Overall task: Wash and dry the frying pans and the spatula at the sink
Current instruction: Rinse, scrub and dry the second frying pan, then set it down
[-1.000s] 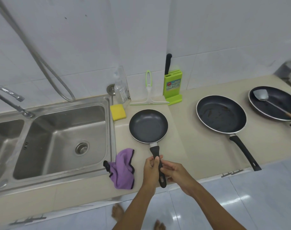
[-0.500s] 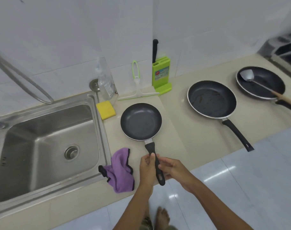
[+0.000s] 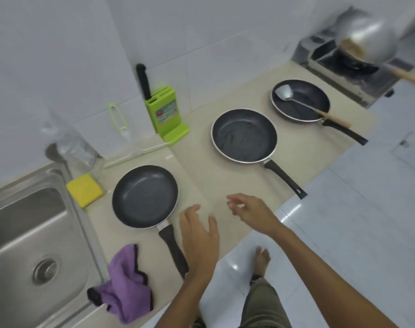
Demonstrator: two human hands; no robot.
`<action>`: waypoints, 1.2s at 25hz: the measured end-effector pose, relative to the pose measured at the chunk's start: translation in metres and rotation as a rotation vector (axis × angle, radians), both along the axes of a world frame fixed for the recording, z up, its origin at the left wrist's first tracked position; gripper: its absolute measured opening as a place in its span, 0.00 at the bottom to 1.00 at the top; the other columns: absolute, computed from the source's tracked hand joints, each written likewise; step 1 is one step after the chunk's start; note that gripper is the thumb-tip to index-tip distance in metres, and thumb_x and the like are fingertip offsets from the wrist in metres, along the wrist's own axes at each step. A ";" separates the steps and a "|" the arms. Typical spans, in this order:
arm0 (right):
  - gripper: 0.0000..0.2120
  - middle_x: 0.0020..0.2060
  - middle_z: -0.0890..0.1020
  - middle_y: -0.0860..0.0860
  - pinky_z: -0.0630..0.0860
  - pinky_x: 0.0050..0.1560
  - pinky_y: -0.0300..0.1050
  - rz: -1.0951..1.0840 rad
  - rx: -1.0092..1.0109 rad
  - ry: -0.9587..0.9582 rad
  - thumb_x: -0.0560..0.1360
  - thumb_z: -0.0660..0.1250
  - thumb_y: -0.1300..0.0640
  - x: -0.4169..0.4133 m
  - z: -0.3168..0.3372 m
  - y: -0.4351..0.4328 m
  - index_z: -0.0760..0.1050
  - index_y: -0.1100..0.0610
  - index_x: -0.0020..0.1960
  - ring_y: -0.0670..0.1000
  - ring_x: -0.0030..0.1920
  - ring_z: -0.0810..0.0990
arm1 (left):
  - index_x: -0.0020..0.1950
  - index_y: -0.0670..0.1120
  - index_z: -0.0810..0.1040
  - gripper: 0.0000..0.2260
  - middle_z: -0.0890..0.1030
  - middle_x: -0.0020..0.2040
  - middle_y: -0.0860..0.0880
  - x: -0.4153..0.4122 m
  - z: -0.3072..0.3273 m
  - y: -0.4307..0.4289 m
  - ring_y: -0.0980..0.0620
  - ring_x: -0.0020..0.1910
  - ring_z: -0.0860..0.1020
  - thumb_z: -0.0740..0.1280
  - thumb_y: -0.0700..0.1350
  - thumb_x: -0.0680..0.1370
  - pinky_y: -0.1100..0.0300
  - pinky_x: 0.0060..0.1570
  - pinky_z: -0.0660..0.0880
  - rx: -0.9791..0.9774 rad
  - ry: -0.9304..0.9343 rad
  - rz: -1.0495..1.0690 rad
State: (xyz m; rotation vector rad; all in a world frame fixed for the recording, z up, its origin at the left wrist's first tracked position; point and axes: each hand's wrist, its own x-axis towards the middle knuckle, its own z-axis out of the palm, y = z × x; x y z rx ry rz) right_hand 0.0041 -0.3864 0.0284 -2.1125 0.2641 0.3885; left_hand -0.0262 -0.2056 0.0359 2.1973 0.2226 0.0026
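Three black frying pans lie on the beige counter (image 3: 225, 176). The small pan (image 3: 144, 196) sits nearest the sink (image 3: 24, 233), its handle pointing toward me. The middle pan (image 3: 244, 134) shows brown residue. The far pan (image 3: 301, 99) holds a metal spatula (image 3: 296, 100) with a wooden handle. My left hand (image 3: 199, 235) hovers open just right of the small pan's handle, touching nothing. My right hand (image 3: 251, 210) is open above the counter between the small and middle pans.
A purple cloth (image 3: 123, 282) hangs over the counter edge by the sink. A yellow sponge (image 3: 84, 189), a clear soap bottle (image 3: 71, 143), a green squeegee (image 3: 121, 129) and a green knife block (image 3: 167, 114) stand at the back. A steel wok (image 3: 367, 43) sits on the stove, far right.
Both hands have let go of the small pan's handle and moved to the right, fingers spread. The view has swung right, showing the stove and wok.
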 end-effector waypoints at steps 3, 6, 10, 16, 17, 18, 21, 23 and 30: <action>0.13 0.52 0.85 0.44 0.79 0.45 0.37 -0.057 -0.058 -0.010 0.82 0.65 0.48 0.025 -0.001 -0.075 0.79 0.48 0.65 0.44 0.46 0.84 | 0.65 0.51 0.72 0.13 0.73 0.62 0.54 0.040 -0.009 -0.076 0.54 0.58 0.76 0.65 0.50 0.82 0.57 0.53 0.77 -0.022 0.035 -0.116; 0.13 0.53 0.84 0.48 0.76 0.49 0.39 -0.109 -0.177 0.011 0.82 0.64 0.51 0.048 -0.020 -0.154 0.78 0.51 0.65 0.48 0.49 0.84 | 0.60 0.50 0.75 0.08 0.76 0.57 0.53 0.082 -0.030 -0.160 0.54 0.53 0.77 0.65 0.49 0.82 0.58 0.52 0.77 -0.054 0.153 -0.219; 0.17 0.56 0.83 0.55 0.77 0.53 0.46 -0.219 -0.273 0.134 0.81 0.67 0.50 0.067 -0.068 -0.223 0.75 0.56 0.66 0.56 0.53 0.82 | 0.57 0.47 0.79 0.09 0.82 0.55 0.49 0.125 -0.073 -0.252 0.48 0.55 0.80 0.67 0.49 0.80 0.54 0.56 0.79 -0.325 0.659 -0.128; 0.08 0.41 0.83 0.56 0.82 0.39 0.50 -0.109 0.260 0.525 0.80 0.65 0.56 0.104 -0.092 -0.247 0.76 0.59 0.56 0.54 0.36 0.83 | 0.54 0.40 0.80 0.11 0.82 0.47 0.47 0.165 -0.107 -0.314 0.50 0.44 0.80 0.67 0.48 0.82 0.58 0.46 0.78 -0.475 0.815 0.214; 0.07 0.39 0.82 0.57 0.81 0.35 0.50 -0.086 0.302 0.533 0.80 0.64 0.58 0.107 -0.093 -0.247 0.76 0.60 0.56 0.55 0.34 0.82 | 0.54 0.41 0.80 0.11 0.84 0.49 0.45 0.168 -0.110 -0.318 0.48 0.46 0.82 0.67 0.48 0.82 0.55 0.51 0.80 -0.512 0.837 0.238; 0.08 0.36 0.81 0.57 0.79 0.31 0.48 -0.061 0.329 0.528 0.81 0.62 0.58 0.110 -0.096 -0.246 0.75 0.60 0.57 0.54 0.31 0.80 | 0.54 0.41 0.81 0.11 0.85 0.51 0.44 0.171 -0.114 -0.320 0.46 0.50 0.83 0.68 0.49 0.81 0.51 0.56 0.81 -0.551 0.859 0.268; 0.10 0.37 0.82 0.51 0.77 0.31 0.41 -0.031 0.190 0.338 0.83 0.60 0.59 0.106 -0.102 -0.241 0.75 0.58 0.61 0.49 0.31 0.80 | 0.58 0.41 0.83 0.11 0.86 0.55 0.44 0.169 -0.113 -0.322 0.45 0.55 0.83 0.69 0.46 0.82 0.53 0.53 0.82 -0.819 0.899 0.354; 0.10 0.42 0.84 0.50 0.79 0.36 0.36 -0.057 0.103 0.213 0.83 0.62 0.57 0.095 -0.097 -0.234 0.76 0.55 0.63 0.47 0.39 0.83 | 0.60 0.39 0.82 0.12 0.86 0.57 0.43 0.159 -0.097 -0.317 0.46 0.55 0.84 0.70 0.46 0.81 0.57 0.50 0.81 -0.952 0.876 0.363; 0.06 0.30 0.80 0.53 0.75 0.28 0.41 -0.155 0.127 0.033 0.82 0.64 0.60 0.039 -0.013 -0.153 0.76 0.52 0.47 0.50 0.29 0.79 | 0.59 0.41 0.84 0.12 0.88 0.54 0.48 0.105 -0.018 -0.236 0.47 0.58 0.85 0.71 0.47 0.80 0.53 0.63 0.80 -0.969 0.645 0.134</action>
